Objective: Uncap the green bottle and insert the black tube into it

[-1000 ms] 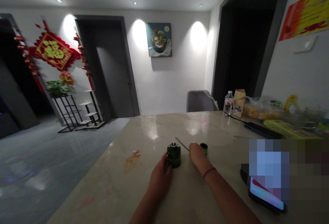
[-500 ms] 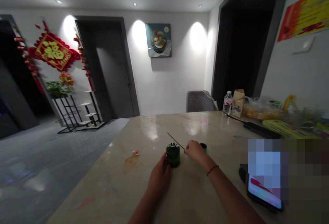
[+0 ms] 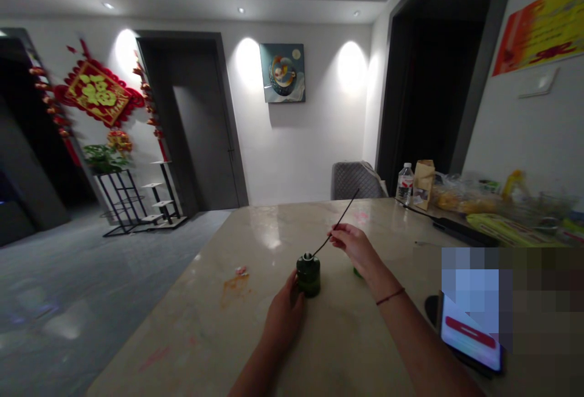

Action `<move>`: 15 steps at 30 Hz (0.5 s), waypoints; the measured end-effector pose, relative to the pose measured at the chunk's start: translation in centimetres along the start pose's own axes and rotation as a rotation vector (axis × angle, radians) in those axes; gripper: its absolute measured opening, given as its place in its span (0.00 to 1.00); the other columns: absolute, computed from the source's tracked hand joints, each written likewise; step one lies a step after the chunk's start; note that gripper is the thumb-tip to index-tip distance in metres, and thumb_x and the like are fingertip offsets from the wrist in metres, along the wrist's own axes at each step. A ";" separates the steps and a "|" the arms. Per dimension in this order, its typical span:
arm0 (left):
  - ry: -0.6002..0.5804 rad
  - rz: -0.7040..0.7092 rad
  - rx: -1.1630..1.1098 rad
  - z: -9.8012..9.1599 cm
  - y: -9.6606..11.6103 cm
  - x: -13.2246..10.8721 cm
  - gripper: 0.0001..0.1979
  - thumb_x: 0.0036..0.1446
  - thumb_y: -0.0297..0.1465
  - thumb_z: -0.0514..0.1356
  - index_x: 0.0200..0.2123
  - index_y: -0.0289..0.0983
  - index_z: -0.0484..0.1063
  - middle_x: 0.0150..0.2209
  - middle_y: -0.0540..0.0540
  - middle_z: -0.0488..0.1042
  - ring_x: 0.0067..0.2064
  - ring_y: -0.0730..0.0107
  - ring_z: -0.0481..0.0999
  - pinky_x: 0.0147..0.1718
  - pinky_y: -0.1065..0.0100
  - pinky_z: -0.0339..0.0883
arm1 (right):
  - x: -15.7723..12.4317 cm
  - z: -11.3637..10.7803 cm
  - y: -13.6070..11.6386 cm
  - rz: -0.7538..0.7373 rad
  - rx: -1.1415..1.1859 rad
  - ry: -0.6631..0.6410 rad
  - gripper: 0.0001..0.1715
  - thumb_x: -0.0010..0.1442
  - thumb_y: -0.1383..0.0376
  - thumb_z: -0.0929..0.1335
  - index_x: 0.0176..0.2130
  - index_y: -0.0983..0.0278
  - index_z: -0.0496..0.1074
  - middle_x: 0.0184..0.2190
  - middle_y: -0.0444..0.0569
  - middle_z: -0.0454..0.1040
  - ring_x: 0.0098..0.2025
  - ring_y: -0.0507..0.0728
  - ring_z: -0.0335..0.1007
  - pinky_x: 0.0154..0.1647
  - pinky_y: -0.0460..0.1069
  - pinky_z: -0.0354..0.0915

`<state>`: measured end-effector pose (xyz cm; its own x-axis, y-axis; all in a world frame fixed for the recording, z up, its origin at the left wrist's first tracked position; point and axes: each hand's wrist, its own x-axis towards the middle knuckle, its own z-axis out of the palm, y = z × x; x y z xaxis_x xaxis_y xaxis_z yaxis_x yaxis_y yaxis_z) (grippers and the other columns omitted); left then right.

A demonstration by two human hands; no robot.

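Note:
A small dark green glass bottle (image 3: 309, 278) with a pale-rimmed mouth stands upright on the table. My left hand (image 3: 283, 310) is wrapped round its left side. Between the fingertips of my right hand (image 3: 353, 244) is a thin dark stick (image 3: 349, 204). It slants up to the right, and its lower end is at the bottle's mouth; whether the tip is inside I cannot tell. Behind my right wrist a bit of a green object (image 3: 358, 273) shows, mostly hidden.
The stone-look table (image 3: 219, 348) has an orange stain (image 3: 235, 287) and a small crumpled scrap (image 3: 241, 270) on the left. A lit phone (image 3: 472, 336) lies at right. Farther back are a water bottle (image 3: 404, 184), a paper bag (image 3: 424, 184) and a grey chair (image 3: 356, 180).
My right hand has risen and turned the stick from slanting up-left to slanting up-right, bringing its lower end to the bottle's mouth. My left hand stays on the bottle.

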<state>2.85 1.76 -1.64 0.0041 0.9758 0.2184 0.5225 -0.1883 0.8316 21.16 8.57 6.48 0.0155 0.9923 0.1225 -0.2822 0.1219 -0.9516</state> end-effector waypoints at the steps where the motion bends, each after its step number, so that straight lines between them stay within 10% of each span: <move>1: -0.002 0.000 0.000 0.0 0.0 0.0 0.29 0.50 0.27 0.53 0.57 0.37 0.55 0.52 0.44 0.69 0.54 0.65 0.66 0.53 0.64 0.58 | 0.0 0.2 -0.1 -0.020 0.037 0.025 0.09 0.43 0.67 0.67 0.29 0.67 0.67 0.25 0.45 0.73 0.25 0.48 0.68 0.28 0.43 0.64; 15: -0.013 0.003 0.031 0.3 -0.5 0.1 0.29 0.51 0.27 0.52 0.58 0.37 0.53 0.54 0.45 0.66 0.55 0.67 0.64 0.54 0.65 0.56 | 0.3 2.2 3.3 -0.158 -0.022 0.086 0.12 0.39 0.63 0.70 0.26 0.66 0.68 0.21 0.45 0.73 0.24 0.51 0.69 0.27 0.47 0.65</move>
<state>2.85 2.00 -2.18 0.0167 0.9766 0.2143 0.5487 -0.1882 0.8146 18.09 9.19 4.02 0.1402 0.9588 0.2471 -0.2490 0.2757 -0.9284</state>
